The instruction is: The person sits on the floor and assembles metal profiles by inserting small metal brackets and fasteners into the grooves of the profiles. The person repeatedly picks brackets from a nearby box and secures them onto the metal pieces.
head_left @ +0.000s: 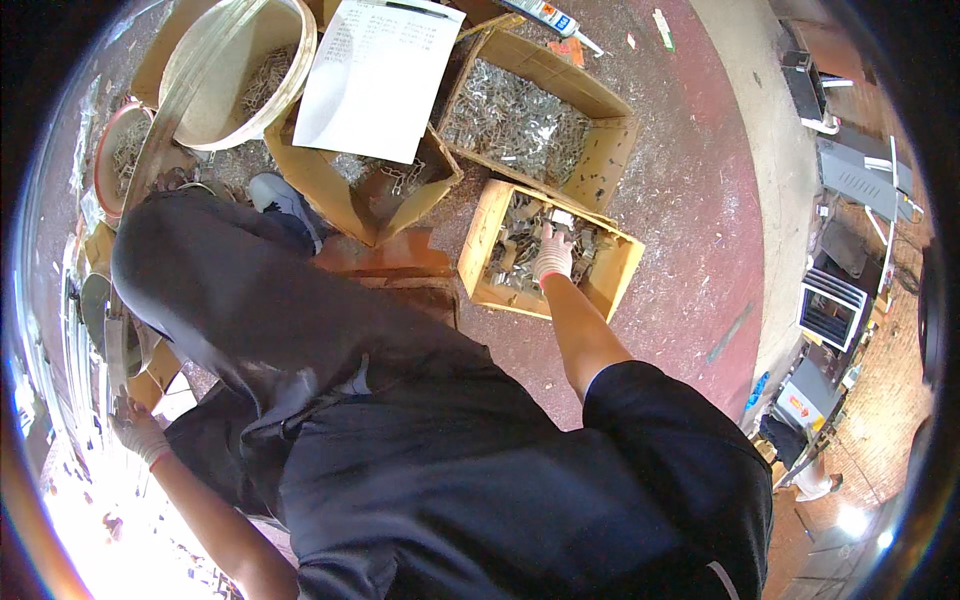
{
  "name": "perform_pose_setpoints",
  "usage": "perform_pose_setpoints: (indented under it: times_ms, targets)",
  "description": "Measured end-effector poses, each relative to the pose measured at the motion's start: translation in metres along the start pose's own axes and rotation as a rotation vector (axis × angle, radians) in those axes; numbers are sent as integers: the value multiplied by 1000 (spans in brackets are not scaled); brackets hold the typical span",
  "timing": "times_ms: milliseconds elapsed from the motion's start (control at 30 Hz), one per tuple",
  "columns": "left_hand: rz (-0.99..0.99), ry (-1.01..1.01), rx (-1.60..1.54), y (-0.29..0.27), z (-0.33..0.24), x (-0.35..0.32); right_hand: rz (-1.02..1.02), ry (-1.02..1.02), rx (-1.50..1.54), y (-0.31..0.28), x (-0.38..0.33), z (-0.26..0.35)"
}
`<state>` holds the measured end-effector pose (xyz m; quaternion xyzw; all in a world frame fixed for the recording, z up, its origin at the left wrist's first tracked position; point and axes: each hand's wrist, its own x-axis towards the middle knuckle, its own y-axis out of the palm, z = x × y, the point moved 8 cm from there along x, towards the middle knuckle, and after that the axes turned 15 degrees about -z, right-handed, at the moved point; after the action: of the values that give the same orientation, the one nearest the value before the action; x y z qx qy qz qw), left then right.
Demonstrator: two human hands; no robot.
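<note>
My right hand (553, 256), in a pale knit glove, reaches into a wooden crate (622, 270) of small metal brackets (515, 245). Its fingers are apart, with the tips against a light-coloured metal piece (562, 218) on the pile. At far left my gloved left hand (141, 436) is closed around the lower end of a long flat metal bar (165, 135). The bar runs up past my knee and across a white bucket (305, 60). Glare blurs the surroundings of my left hand.
Beyond the crate stands a cardboard box (610, 140) of small metal parts. A written sheet (375, 80) with a pen covers part of another carton (335, 200). A sealant tube (545, 18) lies at the top. Equipment (835, 310) lines the right side; a smaller bucket (108, 165) stands at left.
</note>
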<state>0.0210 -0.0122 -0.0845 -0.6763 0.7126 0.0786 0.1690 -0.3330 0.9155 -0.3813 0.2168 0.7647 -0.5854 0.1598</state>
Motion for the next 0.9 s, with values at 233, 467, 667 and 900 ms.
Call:
perform_pose_setpoints:
  times_ms: [233,467,667,900]
  targets:
    - [-68,28,56,14,-3,-9,-13,42,163,-30,-1,-17]
    - [-90,40,56,8,0,-3,3,49,469,-2,-6,-44]
    - [-45,-10,33,32,0,-34,9,-16,910,-44,-23,-40]
    - [305,575,324,114,-30,-84,-282,-399,1348,-236,-36,39]
